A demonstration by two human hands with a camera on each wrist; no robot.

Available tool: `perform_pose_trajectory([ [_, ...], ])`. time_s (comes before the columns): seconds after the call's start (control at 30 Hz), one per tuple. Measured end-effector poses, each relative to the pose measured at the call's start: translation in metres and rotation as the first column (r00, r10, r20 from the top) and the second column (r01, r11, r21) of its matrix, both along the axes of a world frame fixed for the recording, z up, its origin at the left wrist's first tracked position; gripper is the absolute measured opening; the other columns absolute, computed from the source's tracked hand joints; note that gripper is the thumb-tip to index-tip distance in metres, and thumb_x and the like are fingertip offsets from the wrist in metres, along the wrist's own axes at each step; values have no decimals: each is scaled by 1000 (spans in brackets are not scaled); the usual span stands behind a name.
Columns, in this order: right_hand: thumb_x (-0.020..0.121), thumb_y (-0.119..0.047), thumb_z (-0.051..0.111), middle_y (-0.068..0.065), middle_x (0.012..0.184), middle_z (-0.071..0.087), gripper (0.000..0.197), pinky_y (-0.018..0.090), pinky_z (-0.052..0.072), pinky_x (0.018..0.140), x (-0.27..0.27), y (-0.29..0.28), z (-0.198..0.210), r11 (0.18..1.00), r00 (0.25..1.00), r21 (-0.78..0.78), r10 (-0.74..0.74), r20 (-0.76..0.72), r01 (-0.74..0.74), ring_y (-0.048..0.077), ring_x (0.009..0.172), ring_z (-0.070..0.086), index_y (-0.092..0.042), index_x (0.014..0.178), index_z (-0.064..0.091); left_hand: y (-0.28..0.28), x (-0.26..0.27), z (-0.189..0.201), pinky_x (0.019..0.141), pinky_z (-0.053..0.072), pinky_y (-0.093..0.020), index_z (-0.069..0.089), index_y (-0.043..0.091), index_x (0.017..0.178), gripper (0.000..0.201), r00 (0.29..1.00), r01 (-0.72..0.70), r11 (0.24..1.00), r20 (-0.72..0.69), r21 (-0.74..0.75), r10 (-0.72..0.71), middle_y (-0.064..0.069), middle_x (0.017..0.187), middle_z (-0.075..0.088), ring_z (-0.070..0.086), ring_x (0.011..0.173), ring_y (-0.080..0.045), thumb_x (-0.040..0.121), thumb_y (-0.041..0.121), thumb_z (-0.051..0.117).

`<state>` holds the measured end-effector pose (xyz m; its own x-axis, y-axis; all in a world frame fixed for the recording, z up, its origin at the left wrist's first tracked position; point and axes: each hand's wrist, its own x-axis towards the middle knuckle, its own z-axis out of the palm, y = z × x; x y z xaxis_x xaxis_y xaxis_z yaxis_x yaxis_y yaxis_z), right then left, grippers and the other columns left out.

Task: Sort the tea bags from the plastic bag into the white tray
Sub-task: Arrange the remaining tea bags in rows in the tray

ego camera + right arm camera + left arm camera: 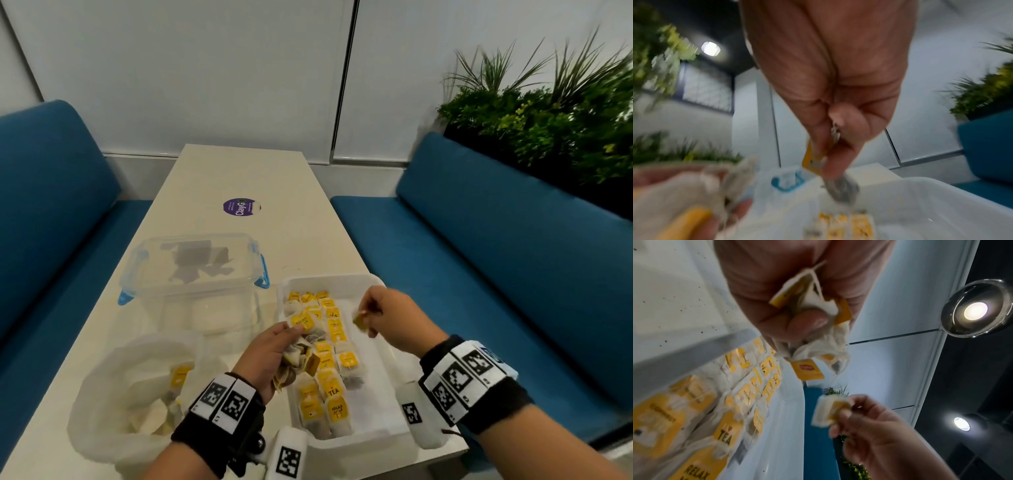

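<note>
A white tray at the table's near right holds rows of tea bags with yellow tags. My left hand hovers over the tray's left edge and grips a bunch of tea bags, seen crumpled in the fist in the left wrist view. My right hand is above the tray's far right part and pinches one tea bag by its yellow tag. The plastic bag lies open at the near left with more tea bags inside.
A clear lidded box with blue clips stands behind the plastic bag. A purple sticker marks the table's middle. Blue benches flank the table, with plants at the back right.
</note>
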<state>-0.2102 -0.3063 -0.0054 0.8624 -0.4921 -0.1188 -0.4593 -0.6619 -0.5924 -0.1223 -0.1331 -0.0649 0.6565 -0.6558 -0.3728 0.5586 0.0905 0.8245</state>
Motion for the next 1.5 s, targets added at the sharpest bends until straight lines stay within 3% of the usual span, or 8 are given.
perform_pose_trajectory([
  [0.17, 87, 4, 47, 0, 74, 58, 21, 16, 41, 52, 11, 1, -27, 921, 738, -84, 248, -628, -381, 10, 56, 54, -15, 92, 53, 4, 0, 0, 34, 29, -11, 61, 6, 87, 12, 999, 46, 999, 3, 25, -46, -6, 57, 57, 49, 35, -11, 92, 14, 52],
  [0.33, 88, 5, 50, 15, 98, 66, 17, 20, 41, 56, 38, 10, -44, 859, 558, -49, 287, -778, -510, 14, 57, 53, -11, 88, 54, 6, -13, 4, 32, 35, -10, 57, 2, 86, 14, 992, 126, 992, 11, -4, -126, -3, 49, 61, 54, 34, -9, 94, 5, 47],
  [0.43, 87, -4, 58, 12, 121, 62, 12, 26, 47, 66, 47, 5, -60, 803, 514, -124, 247, -821, -583, 25, 96, 63, -10, 97, 59, 10, -17, 4, 32, 35, -10, 56, 2, 83, 14, 988, 154, 988, -6, -10, -154, -3, 47, 60, 53, 32, -9, 94, 4, 46],
  [0.63, 81, -26, 70, 11, 130, 57, 50, 45, 48, 96, 55, -17, -99, 757, 528, -248, 147, -836, -604, 30, 116, 57, -6, 125, 57, 17, -17, 4, 32, 35, -9, 56, -2, 90, 9, 987, 153, 988, -52, 26, -151, -7, 54, 61, 53, 34, -10, 92, 3, 49],
  [0.93, 94, -40, 50, 1, 80, 62, 31, 23, 40, 52, 37, 4, -14, 991, 929, 87, 124, -349, -100, 12, 63, 54, -13, 84, 60, 12, -17, 7, 33, 36, -10, 58, 2, 82, 13, 977, 213, 975, -23, 57, -212, -8, 58, 62, 55, 36, -11, 92, 3, 50],
  [1.03, 87, -43, 61, -5, 68, 64, 27, 20, 38, 47, 11, 15, 2, 912, 963, 405, 167, -210, -70, 10, 61, 58, -17, 82, 64, 6, -19, 9, 34, 36, -10, 59, 3, 82, 14, 965, 262, 963, 12, 65, -263, -8, 60, 64, 57, 38, -11, 92, 2, 49],
  [1.23, 88, -8, 62, 4, 62, 57, 11, 18, 30, 39, -16, 15, -19, 887, 998, 459, -67, 6, 57, 11, 52, 49, -13, 79, 58, -4, -21, 3, 37, 38, -13, 61, 5, 95, 9, 961, 258, 957, 64, 133, -268, -6, 64, 61, 56, 44, -9, 91, 4, 52],
  [1.5, 88, -6, 53, 0, 88, 54, 27, 24, 46, 70, -33, 6, -69, 995, 948, 34, -75, -310, 89, 16, 81, 52, -23, 68, 48, -4, -11, -10, 34, 37, -15, 63, 6, 98, 16, 988, 124, 981, -111, 146, -108, -13, 73, 55, 53, 51, -21, 87, 17, 61],
])
